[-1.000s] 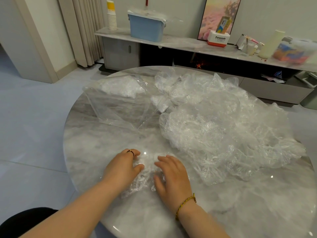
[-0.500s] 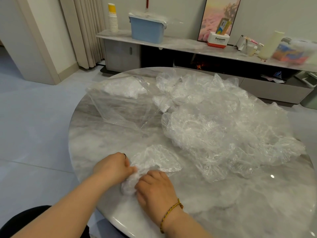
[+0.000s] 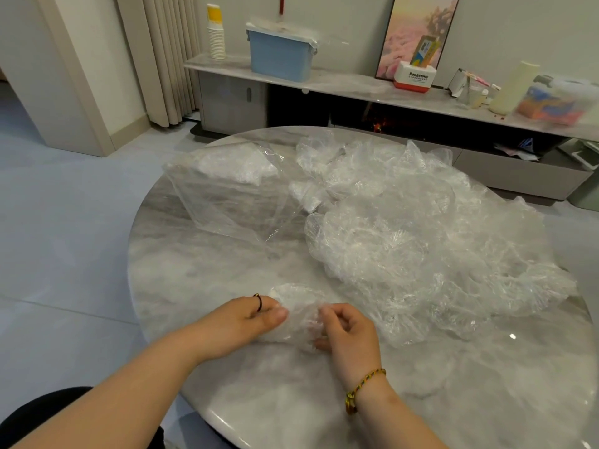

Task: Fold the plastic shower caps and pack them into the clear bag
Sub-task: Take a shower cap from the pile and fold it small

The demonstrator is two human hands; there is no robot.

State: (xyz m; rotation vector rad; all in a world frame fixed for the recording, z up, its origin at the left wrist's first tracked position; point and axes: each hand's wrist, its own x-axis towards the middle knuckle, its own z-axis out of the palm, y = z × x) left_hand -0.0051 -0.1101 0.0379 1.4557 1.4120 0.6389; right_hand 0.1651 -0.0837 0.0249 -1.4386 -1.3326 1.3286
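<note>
Marble tabletop (image 3: 227,270) before us, pile (image 3: 405,247) of loose caps over its right half, clear bag (image 3: 233,196) by its far left edge, one crumpled cap (image 3: 298,312) near our edge, our left hand (image 3: 246,322) and right hand (image 3: 350,335) both pinching it.

Fingertips of the left hand (image 3: 241,319) hidden behind the crumpled shower cap (image 3: 296,314); marble table (image 3: 227,270) cut off at right.

Left hand (image 3: 240,319): a second ago pressing flat, palm down; now gripping, thumb laid on the left side of the shower cap (image 3: 298,314).
Right hand (image 3: 350,335): fingers flat before; now curled, pinching the cap's right side.
Shower cap: flap that spread beyond the grip half a second ago is drawn in; now a compact wad between both hands.
</note>
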